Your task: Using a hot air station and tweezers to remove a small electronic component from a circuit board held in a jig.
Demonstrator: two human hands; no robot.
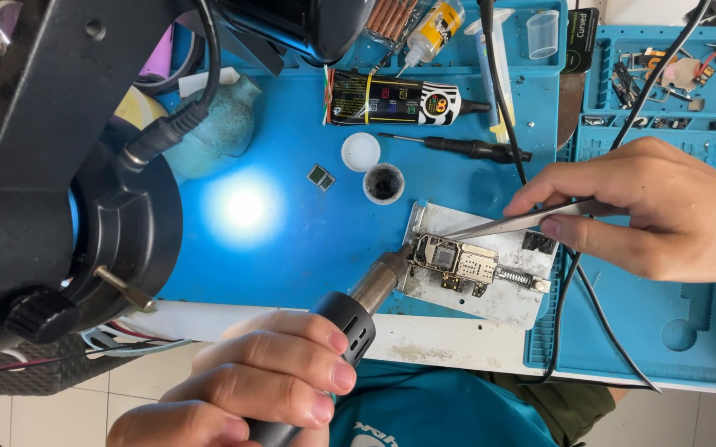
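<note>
Head view, lower centre: my left hand (267, 385) is clamped on the hot-air wand (349, 319), right hand (656, 207) pinching tweezers (511, 223) over the circuit board (457, 261) — I'd keep the nozzle steady, the tips light.

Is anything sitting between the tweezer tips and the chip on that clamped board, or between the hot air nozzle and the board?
Nothing visible. The tweezers in the right hand reach the circuit board unobstructed, and the hot air nozzle, held by the left hand, points straight at its edge.
</note>
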